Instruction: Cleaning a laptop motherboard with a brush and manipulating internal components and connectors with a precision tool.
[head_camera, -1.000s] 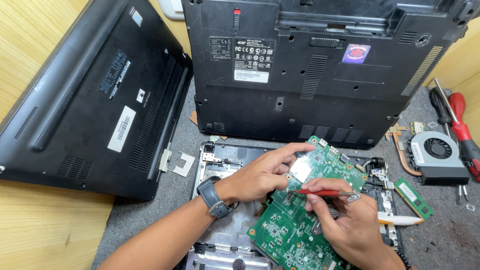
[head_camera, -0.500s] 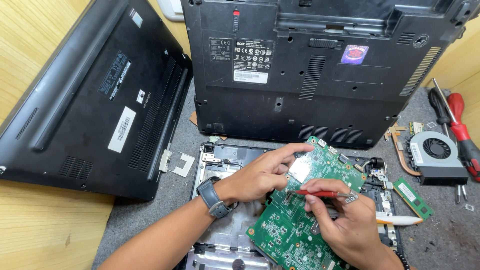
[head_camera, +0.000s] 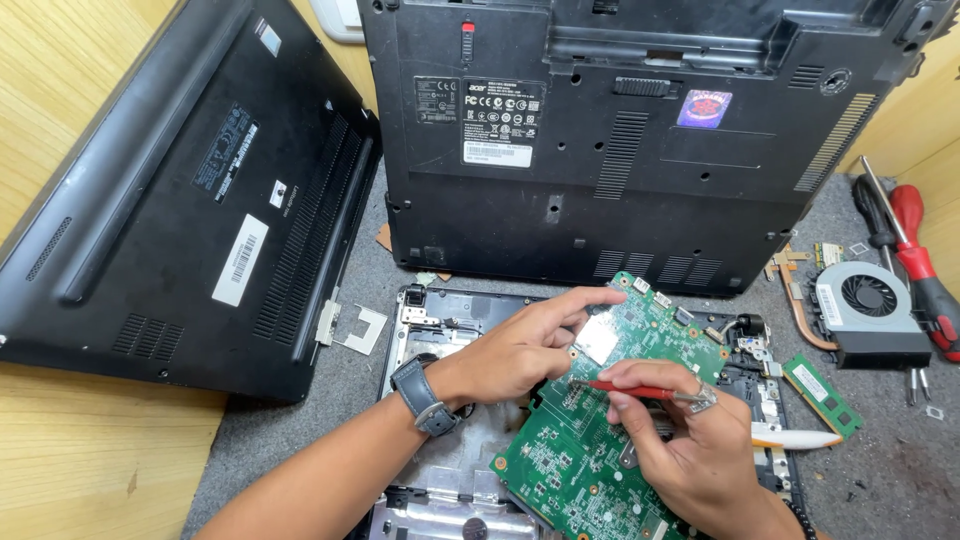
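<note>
A person's left hand (head_camera: 525, 345) pinches the upper edge of a green circuit board (head_camera: 590, 440), tilted up over an opened laptop base (head_camera: 440, 320) on a grey mat, while the right hand (head_camera: 690, 445) grips a thin red tool (head_camera: 625, 388) with its tip on the board beside a pale square pad. Working well here likely means a steady board and light, exact pressure. The board is flat, rigid and studded with tiny parts; two matte black plastic laptops (head_camera: 200, 200) lie underside-up behind.

Bright, even overhead light, soft shadows, sharp focus, slight bending at the edges
</note>
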